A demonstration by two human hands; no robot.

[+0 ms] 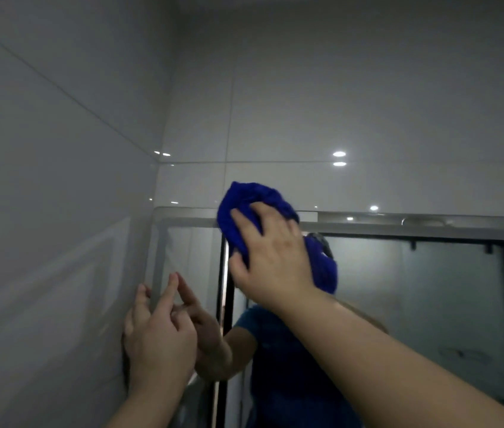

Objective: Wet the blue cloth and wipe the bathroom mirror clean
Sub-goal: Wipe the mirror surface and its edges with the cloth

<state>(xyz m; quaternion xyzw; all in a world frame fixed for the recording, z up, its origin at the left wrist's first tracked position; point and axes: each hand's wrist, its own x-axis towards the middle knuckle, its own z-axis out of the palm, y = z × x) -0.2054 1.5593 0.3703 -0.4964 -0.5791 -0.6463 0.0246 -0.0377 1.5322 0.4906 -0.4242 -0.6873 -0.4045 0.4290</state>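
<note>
Fingers (246, 225) hold blue cloth (254, 196) against mirror (399, 288) top.

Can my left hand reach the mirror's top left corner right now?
Probably yes. The left hand touches the rectangular wall mirror near its left edge, below that corner, with bare glass between; the crumpled blue cloth in the right hand sits further right.
</note>
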